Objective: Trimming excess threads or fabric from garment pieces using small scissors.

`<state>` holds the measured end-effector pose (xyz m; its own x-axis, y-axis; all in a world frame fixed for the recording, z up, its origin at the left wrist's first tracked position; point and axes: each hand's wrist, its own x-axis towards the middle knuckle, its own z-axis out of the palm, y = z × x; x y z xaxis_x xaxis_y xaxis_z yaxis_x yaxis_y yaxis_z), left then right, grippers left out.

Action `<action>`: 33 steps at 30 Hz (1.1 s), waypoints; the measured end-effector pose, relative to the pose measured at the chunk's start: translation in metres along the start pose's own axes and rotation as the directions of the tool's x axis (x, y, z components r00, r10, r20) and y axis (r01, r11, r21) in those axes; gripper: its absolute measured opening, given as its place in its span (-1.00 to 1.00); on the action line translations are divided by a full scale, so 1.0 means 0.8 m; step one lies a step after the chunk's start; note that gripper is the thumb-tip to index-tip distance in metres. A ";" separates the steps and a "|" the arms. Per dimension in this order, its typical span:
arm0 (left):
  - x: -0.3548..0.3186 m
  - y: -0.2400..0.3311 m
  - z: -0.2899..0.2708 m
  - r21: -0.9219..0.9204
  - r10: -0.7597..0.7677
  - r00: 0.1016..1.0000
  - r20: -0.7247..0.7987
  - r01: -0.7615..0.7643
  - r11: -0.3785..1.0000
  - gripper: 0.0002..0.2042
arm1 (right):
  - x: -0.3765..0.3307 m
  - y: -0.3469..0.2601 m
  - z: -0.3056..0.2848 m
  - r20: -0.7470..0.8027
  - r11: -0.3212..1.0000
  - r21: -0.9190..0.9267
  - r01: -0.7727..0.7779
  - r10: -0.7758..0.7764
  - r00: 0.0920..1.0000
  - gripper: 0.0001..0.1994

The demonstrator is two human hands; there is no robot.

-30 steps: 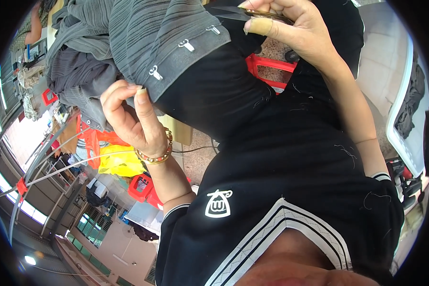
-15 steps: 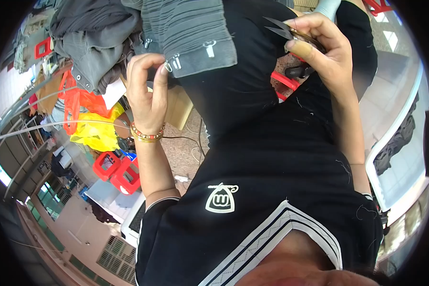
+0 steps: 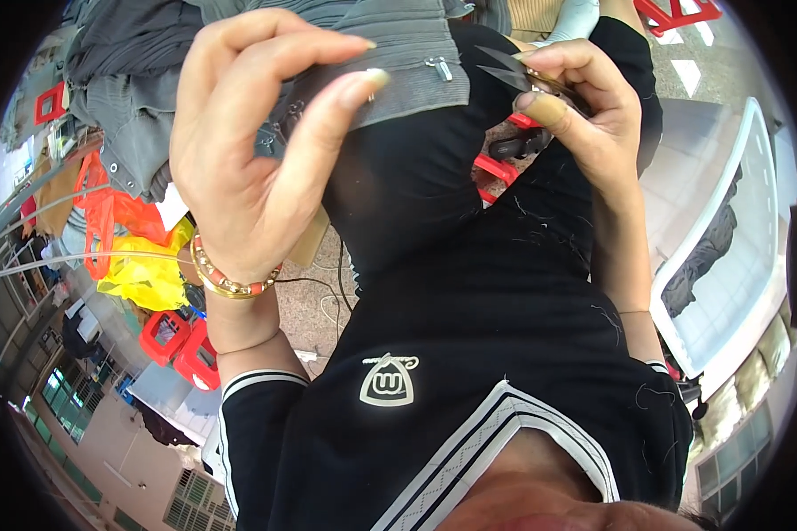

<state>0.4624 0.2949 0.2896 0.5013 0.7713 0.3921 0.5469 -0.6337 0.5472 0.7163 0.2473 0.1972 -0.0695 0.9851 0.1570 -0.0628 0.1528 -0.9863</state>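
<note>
My left hand (image 3: 239,150) is raised over the left edge of a grey ribbed garment piece (image 3: 398,35), thumb and forefinger apart, with nothing visible between them. It hides part of the cloth. A silver metal fastener (image 3: 440,70) sits near the garment's lower edge, which lies across my black-clothed lap (image 3: 398,177). In my right hand (image 3: 593,115) is a pair of thread snips (image 3: 503,71), blades parted and pointing left toward the garment. A yellowish cover (image 3: 545,110) wraps the right thumb.
More grey garments (image 3: 124,71) are heaped at the far left. Below them are an orange-red bag (image 3: 133,208), a yellow plastic bag (image 3: 142,270) and red stools (image 3: 164,336). A white-rimmed tub (image 3: 735,177) with dark cloth (image 3: 704,257) stands at the right.
My left hand has let go of the garment's corner and risen closer to view, its fingers parting. The snips stay in my right hand. The whole view has shifted slightly.
</note>
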 end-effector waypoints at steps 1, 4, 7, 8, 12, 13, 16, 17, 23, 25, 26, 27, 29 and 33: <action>0.005 0.004 0.004 -0.008 0.005 1.000 0.002 -0.005 1.000 -0.85 | 0.000 -0.001 0.003 -0.025 0.999 0.030 -0.015 0.016 1.000 -0.71; 0.015 0.016 0.009 0.114 0.030 0.997 0.078 -0.039 0.993 -0.82 | -0.002 0.001 0.000 -0.018 1.000 0.019 -0.024 0.025 1.000 -0.70; 0.019 0.012 0.005 0.186 0.012 0.988 0.153 -0.041 0.982 -0.83 | 0.000 -0.001 0.000 0.005 0.999 0.009 -0.037 0.037 0.999 -0.70; 0.020 0.012 0.007 0.182 0.016 0.987 0.158 -0.045 0.982 -0.83 | 0.000 -0.001 0.000 0.017 0.999 0.008 -0.045 0.045 0.999 -0.69; 0.025 0.021 0.009 0.267 0.048 0.988 0.148 -0.087 0.960 -0.87 | 0.002 0.012 -0.003 -0.053 0.998 -0.062 -0.004 0.001 0.999 -0.69; 0.026 0.024 0.010 0.303 0.047 0.987 0.154 -0.092 0.949 -0.89 | 0.004 0.011 -0.001 -0.037 0.998 -0.062 0.027 -0.030 0.999 -0.70; 0.020 0.017 0.015 0.297 0.091 0.989 0.116 -0.122 0.947 -0.93 | 0.012 0.003 0.001 0.024 0.989 -0.059 0.133 -0.132 0.991 -0.72; 0.018 0.014 0.017 0.297 0.097 0.987 0.127 -0.131 0.946 -0.93 | 0.014 -0.011 0.008 0.024 0.999 0.033 0.013 -0.014 1.000 -0.71; 0.016 0.006 0.023 0.375 0.216 0.972 0.090 -0.234 0.897 -0.94 | 0.025 -0.034 0.013 0.054 0.998 0.060 -0.028 0.024 0.998 -0.73; 0.016 -0.003 0.027 0.365 0.307 0.952 -0.008 -0.283 0.887 -0.91 | 0.028 -0.036 0.015 0.097 0.997 0.036 -0.066 0.062 0.993 -0.75; 0.018 0.001 0.028 0.359 0.317 0.948 -0.002 -0.295 0.885 -0.91 | 0.035 -0.020 0.015 0.084 0.997 0.035 -0.064 0.061 0.995 -0.75; 0.020 0.009 0.027 0.374 0.280 0.959 0.036 -0.272 0.887 -0.93 | 0.050 0.010 0.015 0.093 0.934 0.107 0.341 -0.351 0.932 -0.75; 0.018 0.007 0.026 0.400 0.225 0.972 0.073 -0.236 0.886 -0.95 | 0.052 0.010 0.018 0.080 0.709 0.189 0.680 -0.701 0.709 -0.75; 0.018 -0.002 0.031 0.400 0.300 0.954 -0.027 -0.264 0.878 -0.92 | 0.032 -0.041 0.011 0.133 0.998 -0.059 0.028 -0.020 0.991 -0.76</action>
<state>0.4855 0.3053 0.2759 0.6238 0.5473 0.5580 0.6156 -0.7839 0.0807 0.7083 0.2665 0.2342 -0.1996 0.9627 0.1825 -0.0062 0.1850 -0.9827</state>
